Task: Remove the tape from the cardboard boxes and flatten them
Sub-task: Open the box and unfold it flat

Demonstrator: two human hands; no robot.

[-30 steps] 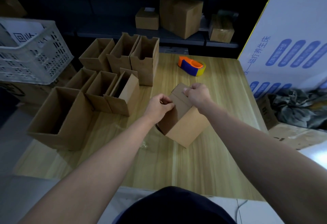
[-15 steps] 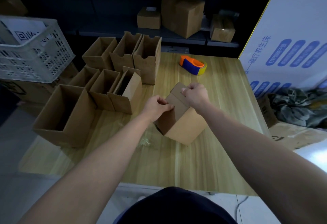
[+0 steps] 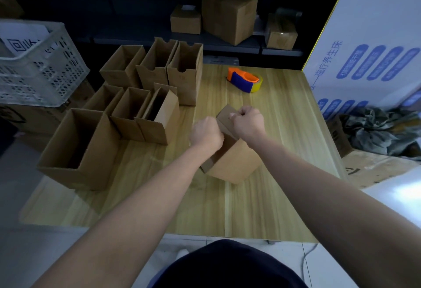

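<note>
Item: closed cardboard box [image 3: 232, 162], surface centre. Left grip [image 3: 206, 134] and right grip [image 3: 247, 120] both clamped on its top flaps; tape not discernible. Open-topped boxes [image 3: 127, 105], left edge, standing, none flattened. Progress judged early; flattening all outstanding.

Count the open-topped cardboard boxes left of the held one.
7: three back-row boxes, three middle-row boxes, one large front box. More may hide behind them.
</note>
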